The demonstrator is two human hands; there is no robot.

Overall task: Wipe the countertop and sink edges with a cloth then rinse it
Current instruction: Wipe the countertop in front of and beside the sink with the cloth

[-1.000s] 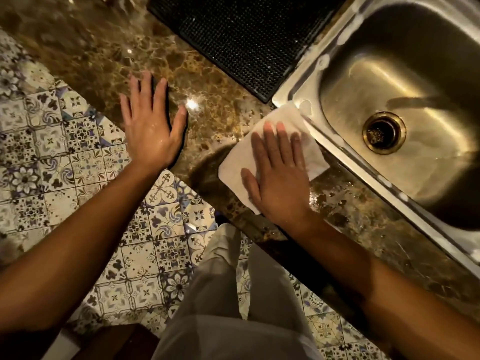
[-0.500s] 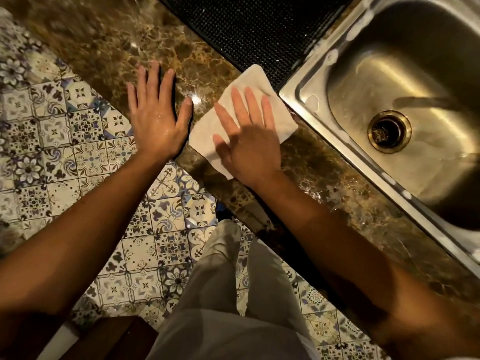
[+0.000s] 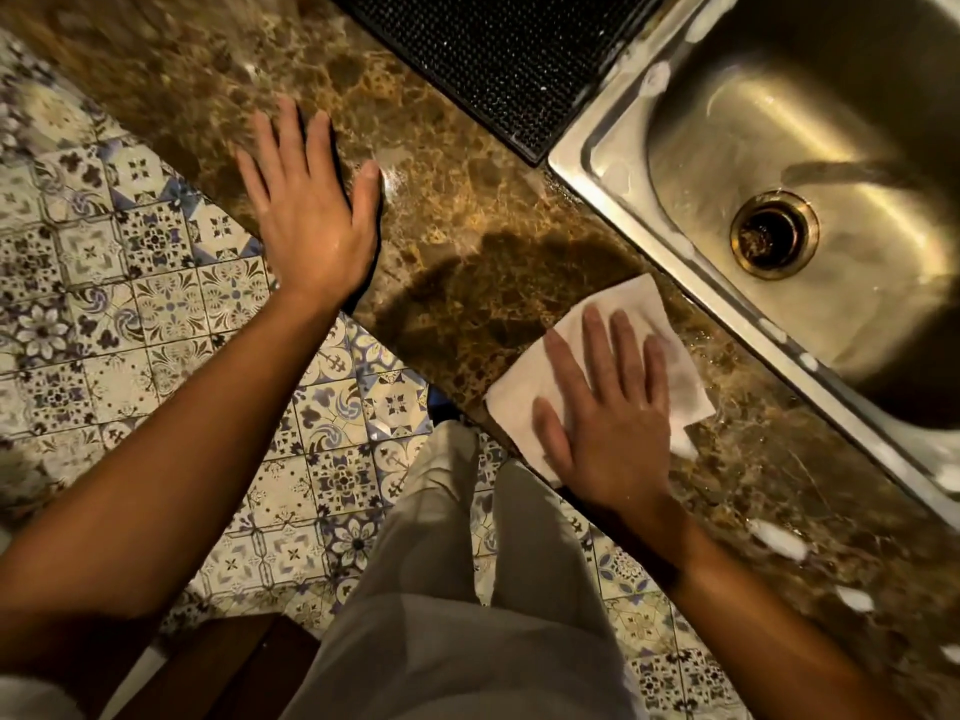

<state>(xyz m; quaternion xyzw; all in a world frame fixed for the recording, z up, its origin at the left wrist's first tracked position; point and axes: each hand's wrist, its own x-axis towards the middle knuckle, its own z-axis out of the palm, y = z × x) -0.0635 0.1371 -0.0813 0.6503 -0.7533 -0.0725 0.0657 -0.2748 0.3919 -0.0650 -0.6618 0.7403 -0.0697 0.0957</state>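
While the cloth [image 3: 597,356] is spread flat on the wet countertop [image 3: 467,200] just beside the near rim of the sink [image 3: 623,210], it is pressed down under the right hand [image 3: 608,423], whose fingers [image 3: 621,345] are held straight and slightly spread, apparently so that pressure is shared across a wide patch. Most of the cloth lies beneath palm and fingers, with margins showing beyond the fingertips and thumb. The left hand [image 3: 311,220] is laid flat on the countertop's front edge, fingers straight and close together, seemingly as a brace.

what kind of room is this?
Most likely a home kitchen: a steel sink with a drain set into a brown stone countertop, a black mat beside it, patterned floor tiles.
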